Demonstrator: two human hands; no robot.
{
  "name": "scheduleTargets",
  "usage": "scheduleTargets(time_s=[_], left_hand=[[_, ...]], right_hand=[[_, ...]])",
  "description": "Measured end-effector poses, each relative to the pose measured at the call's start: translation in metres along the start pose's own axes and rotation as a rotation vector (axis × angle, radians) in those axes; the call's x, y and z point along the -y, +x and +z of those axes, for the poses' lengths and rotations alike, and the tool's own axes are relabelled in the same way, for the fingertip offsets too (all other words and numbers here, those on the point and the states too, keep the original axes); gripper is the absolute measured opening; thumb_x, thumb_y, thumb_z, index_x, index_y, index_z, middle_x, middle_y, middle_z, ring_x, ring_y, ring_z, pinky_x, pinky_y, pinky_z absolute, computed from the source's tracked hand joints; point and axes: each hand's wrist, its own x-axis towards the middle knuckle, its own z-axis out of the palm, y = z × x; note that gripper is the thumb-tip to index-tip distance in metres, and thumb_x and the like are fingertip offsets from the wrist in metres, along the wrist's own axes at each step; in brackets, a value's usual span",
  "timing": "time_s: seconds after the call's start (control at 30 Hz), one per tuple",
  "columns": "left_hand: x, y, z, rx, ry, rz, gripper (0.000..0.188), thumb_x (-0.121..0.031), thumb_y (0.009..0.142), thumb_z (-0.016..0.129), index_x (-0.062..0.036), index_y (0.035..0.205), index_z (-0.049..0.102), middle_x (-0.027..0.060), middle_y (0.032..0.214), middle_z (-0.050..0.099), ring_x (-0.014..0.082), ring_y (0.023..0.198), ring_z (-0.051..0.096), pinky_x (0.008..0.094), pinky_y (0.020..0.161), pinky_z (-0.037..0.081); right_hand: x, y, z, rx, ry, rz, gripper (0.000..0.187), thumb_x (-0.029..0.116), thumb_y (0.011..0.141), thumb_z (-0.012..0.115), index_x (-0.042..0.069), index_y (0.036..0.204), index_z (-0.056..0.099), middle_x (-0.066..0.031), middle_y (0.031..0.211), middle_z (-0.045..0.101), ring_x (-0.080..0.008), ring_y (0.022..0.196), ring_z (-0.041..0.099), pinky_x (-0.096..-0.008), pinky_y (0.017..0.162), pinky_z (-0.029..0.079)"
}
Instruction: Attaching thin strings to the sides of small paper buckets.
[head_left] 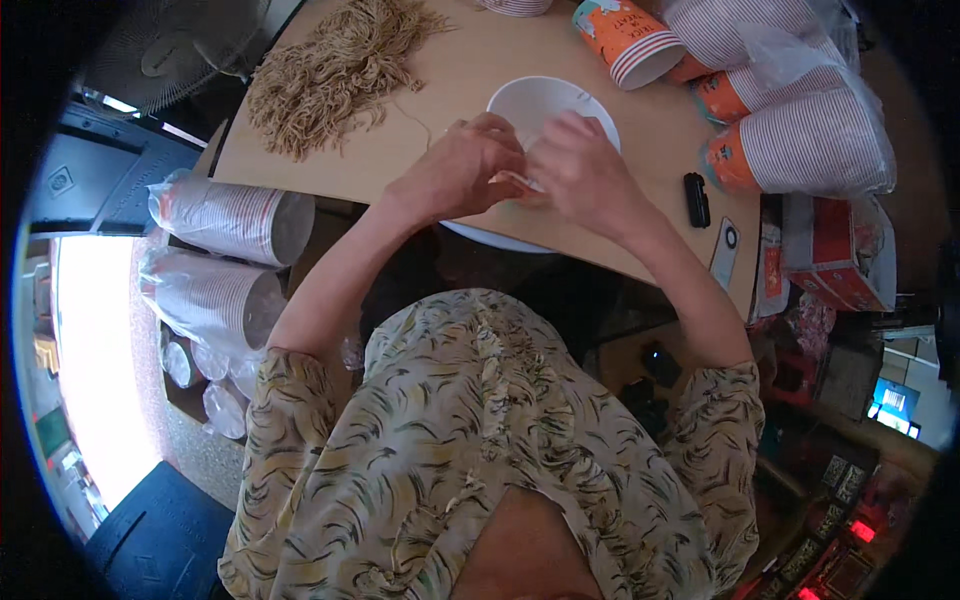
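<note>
My left hand (462,165) and my right hand (585,168) meet over the front part of the table, fingers bent and pressed inward. Between them shows a small orange-and-white piece (517,184), mostly hidden by the fingers; its kind cannot be made out. The right hand is slightly blurred. Just beyond the hands is a round white bowl-like thing (530,95), partly covered by them. A white curved rim (500,238) shows below the hands at the table's edge. To the far left lies a heap of tan twisted cords (340,75), one loose strand trailing toward my left hand.
Orange printed paper buckets (620,45) and bagged bucket stacks (810,140) crowd the far right. A black stapler-like object (696,200) and a flat white-grey item (724,252) lie near the right edge. More bagged white stacks (225,220) stand left, below the table (450,60).
</note>
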Motion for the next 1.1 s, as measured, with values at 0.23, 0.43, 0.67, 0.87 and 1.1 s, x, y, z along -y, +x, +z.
scheduleTargets(time_s=[0.23,0.43,0.67,0.87,1.1], left_hand=[[-0.002,-0.007,0.016,-0.128,-0.058,-0.157,0.029,-0.033,0.076,0.085,-0.0142,0.097,0.078,0.0018,0.113,0.070,0.0317,0.135,0.047,0.0533,0.110,0.032],[-0.004,-0.005,0.023,-0.157,-0.020,-0.140,0.022,-0.029,0.078,0.083,-0.0167,0.096,0.078,-0.0033,0.108,0.071,0.0279,0.136,0.047,0.0528,0.109,0.031],[-0.005,-0.009,0.010,-0.046,-0.029,-0.107,0.021,-0.029,0.078,0.083,-0.0183,0.096,0.078,-0.0053,0.104,0.072,0.0262,0.137,0.045,0.0516,0.113,0.025],[0.000,-0.006,-0.003,0.078,-0.035,-0.026,0.016,-0.030,0.083,0.080,-0.0195,0.095,0.079,-0.0077,0.104,0.072,0.0246,0.137,0.045,0.0507,0.114,0.023],[0.016,-0.003,-0.001,0.061,-0.426,-0.038,0.012,-0.020,0.088,0.077,-0.0119,0.096,0.078,-0.0023,0.104,0.073,0.0255,0.130,0.051,0.0425,0.108,0.039]], right_hand=[[0.010,-0.006,0.013,-0.115,0.400,0.336,0.007,0.003,0.084,0.069,0.001,0.087,0.063,-0.0094,0.085,0.055,-0.0264,0.083,0.053,-0.0360,0.077,0.045],[0.012,-0.015,0.024,-0.206,0.750,0.490,0.008,0.005,0.091,0.066,-0.002,0.089,0.062,-0.0095,0.087,0.055,-0.0209,0.083,0.059,-0.0344,0.075,0.052],[0.007,-0.024,0.028,-0.339,0.871,0.642,0.011,0.008,0.099,0.059,-0.002,0.097,0.060,-0.0045,0.090,0.055,-0.0120,0.083,0.063,-0.0261,0.065,0.057],[-0.015,-0.035,0.028,-0.237,1.030,0.739,0.017,0.014,0.104,0.052,-0.002,0.102,0.058,-0.0070,0.092,0.063,-0.0115,0.076,0.064,-0.0267,0.062,0.059],[-0.003,-0.022,0.029,-0.471,1.132,0.791,0.019,0.015,0.105,0.051,-0.002,0.101,0.058,-0.0084,0.096,0.065,-0.0120,0.073,0.064,-0.0268,0.061,0.059]])
